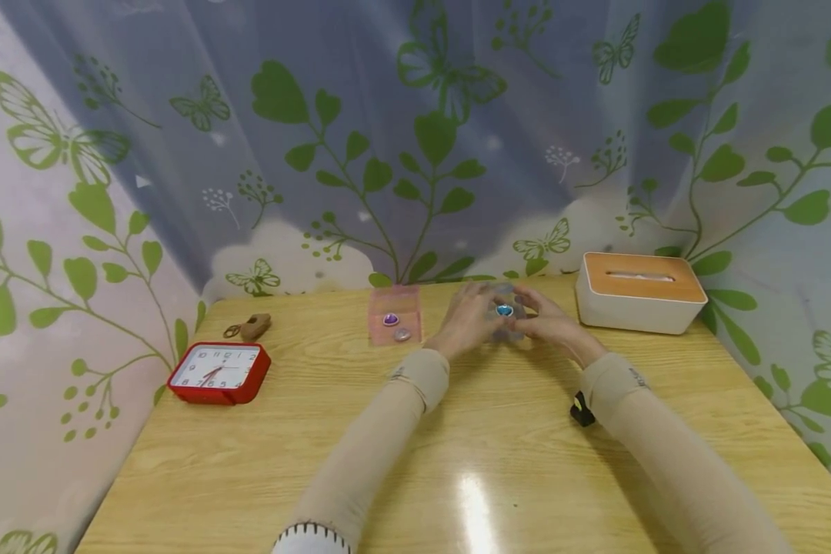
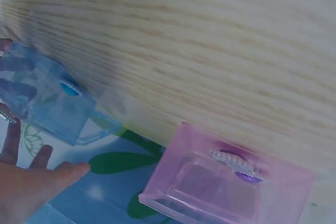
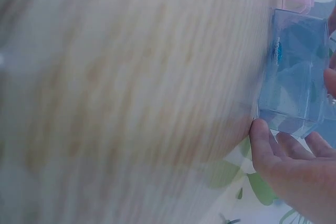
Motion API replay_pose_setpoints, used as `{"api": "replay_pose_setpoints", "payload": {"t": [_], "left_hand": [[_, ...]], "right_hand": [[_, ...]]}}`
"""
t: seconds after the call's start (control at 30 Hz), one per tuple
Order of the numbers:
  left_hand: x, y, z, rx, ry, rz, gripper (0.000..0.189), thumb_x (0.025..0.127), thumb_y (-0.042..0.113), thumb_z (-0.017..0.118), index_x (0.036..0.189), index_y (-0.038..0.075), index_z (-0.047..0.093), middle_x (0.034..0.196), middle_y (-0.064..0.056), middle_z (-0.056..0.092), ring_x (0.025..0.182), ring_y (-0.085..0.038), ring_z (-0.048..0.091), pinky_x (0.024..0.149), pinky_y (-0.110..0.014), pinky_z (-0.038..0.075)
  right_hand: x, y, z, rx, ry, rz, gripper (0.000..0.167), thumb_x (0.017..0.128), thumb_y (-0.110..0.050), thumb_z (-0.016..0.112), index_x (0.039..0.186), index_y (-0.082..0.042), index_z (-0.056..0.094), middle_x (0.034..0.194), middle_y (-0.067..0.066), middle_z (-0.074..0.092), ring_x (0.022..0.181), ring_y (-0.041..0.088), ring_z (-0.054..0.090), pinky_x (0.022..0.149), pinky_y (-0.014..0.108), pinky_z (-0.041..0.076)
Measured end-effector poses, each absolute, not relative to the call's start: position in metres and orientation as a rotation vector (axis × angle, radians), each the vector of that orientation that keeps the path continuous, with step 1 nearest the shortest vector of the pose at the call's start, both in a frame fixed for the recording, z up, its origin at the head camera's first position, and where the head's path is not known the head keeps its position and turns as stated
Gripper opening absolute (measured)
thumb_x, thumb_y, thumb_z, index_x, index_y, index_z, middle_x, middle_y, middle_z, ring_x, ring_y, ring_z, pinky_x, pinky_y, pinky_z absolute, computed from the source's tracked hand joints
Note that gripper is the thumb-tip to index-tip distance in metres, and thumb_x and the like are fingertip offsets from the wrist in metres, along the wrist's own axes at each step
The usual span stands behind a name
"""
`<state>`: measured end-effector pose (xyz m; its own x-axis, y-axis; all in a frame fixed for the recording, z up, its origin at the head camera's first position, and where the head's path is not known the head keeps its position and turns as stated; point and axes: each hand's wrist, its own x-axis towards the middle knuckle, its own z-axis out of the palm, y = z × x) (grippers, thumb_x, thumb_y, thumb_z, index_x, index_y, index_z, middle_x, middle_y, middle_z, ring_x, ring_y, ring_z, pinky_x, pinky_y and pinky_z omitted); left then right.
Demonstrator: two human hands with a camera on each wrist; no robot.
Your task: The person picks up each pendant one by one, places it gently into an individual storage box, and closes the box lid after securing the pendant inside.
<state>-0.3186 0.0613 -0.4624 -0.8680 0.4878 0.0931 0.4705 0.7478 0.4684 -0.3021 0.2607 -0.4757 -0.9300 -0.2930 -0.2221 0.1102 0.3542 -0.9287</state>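
A clear blue box point(image 2: 58, 98) holds a blue jewel point(image 1: 504, 310) with a silvery rim. My left hand point(image 1: 467, 319) is at the left side of this box, its fingertips bent over the upper edge. At those fingertips is a small jewel point(image 2: 6, 114) with a beaded silvery rim, seen edge-on; the thumb is hidden. On the box's right end, my right hand point(image 1: 550, 327) grips with the thumb point(image 3: 259, 135) at the lower corner and the other fingers beside it. A clear pink box point(image 1: 375, 327) to the left contains a purple jewel point(image 1: 391, 319) and a pale jewel point(image 1: 402, 335).
A red clock point(image 1: 220, 373) stands at the left, with a small brown item point(image 1: 255, 327) behind it. At the back right is a white tissue box point(image 1: 630, 308) with a wooden lid. A small black object point(image 1: 582, 410) lies near the right sleeve. A patterned curtain point(image 1: 360, 154) hangs behind the table.
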Motion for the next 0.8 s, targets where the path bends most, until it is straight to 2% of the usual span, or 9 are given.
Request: {"api": "replay_pose_setpoints", "payload": {"t": [0.07,0.17,0.4,0.67,0.8], "left_hand": [[-0.321,0.061,-0.464,0.792,2.910,0.746,0.042,0.103,0.037,0.069,0.140,0.018,0.067,0.169,-0.014,0.039,0.163,-0.038,0.023,0.136,-0.055,0.017],[-0.325,0.061,-0.465,0.796,2.910,0.738,0.041,0.103,0.035,0.068,0.141,0.017,0.066,0.169,-0.015,0.039,0.162,-0.041,0.024,0.135,-0.058,0.019],[-0.327,0.061,-0.467,0.750,2.831,0.819,0.035,0.105,0.037,0.066,0.136,0.020,0.070,0.171,-0.009,0.038,0.162,-0.030,0.027,0.135,-0.053,0.023],[-0.329,0.065,-0.471,0.674,2.739,0.957,0.042,0.104,0.038,0.066,0.140,0.018,0.067,0.174,-0.012,0.030,0.165,-0.035,0.016,0.137,-0.055,0.014],[-0.330,0.066,-0.472,0.682,2.774,0.961,0.040,0.104,0.037,0.065,0.139,0.017,0.068,0.173,-0.012,0.033,0.164,-0.032,0.021,0.137,-0.052,0.017]], "right_hand": [[-0.302,0.260,-0.475,-0.162,2.275,-1.599,0.092,0.103,-0.017,0.064,0.171,-0.016,0.003,0.178,0.022,0.001,0.159,0.050,0.023,0.120,0.061,0.041],[-0.302,0.260,-0.475,-0.166,2.284,-1.593,0.090,0.103,-0.016,0.063,0.171,-0.016,0.004,0.178,0.022,0.001,0.159,0.051,0.022,0.120,0.062,0.041],[-0.300,0.259,-0.474,-0.171,2.282,-1.583,0.091,0.103,-0.018,0.065,0.171,-0.014,0.004,0.177,0.024,0.001,0.159,0.054,0.019,0.120,0.066,0.040],[-0.301,0.258,-0.472,-0.168,2.282,-1.576,0.091,0.103,-0.016,0.065,0.171,-0.012,0.004,0.177,0.025,0.003,0.159,0.053,0.018,0.120,0.066,0.039],[-0.301,0.260,-0.471,-0.167,2.288,-1.563,0.091,0.103,-0.013,0.063,0.171,-0.012,0.003,0.177,0.025,0.002,0.159,0.054,0.018,0.122,0.068,0.037]]}}
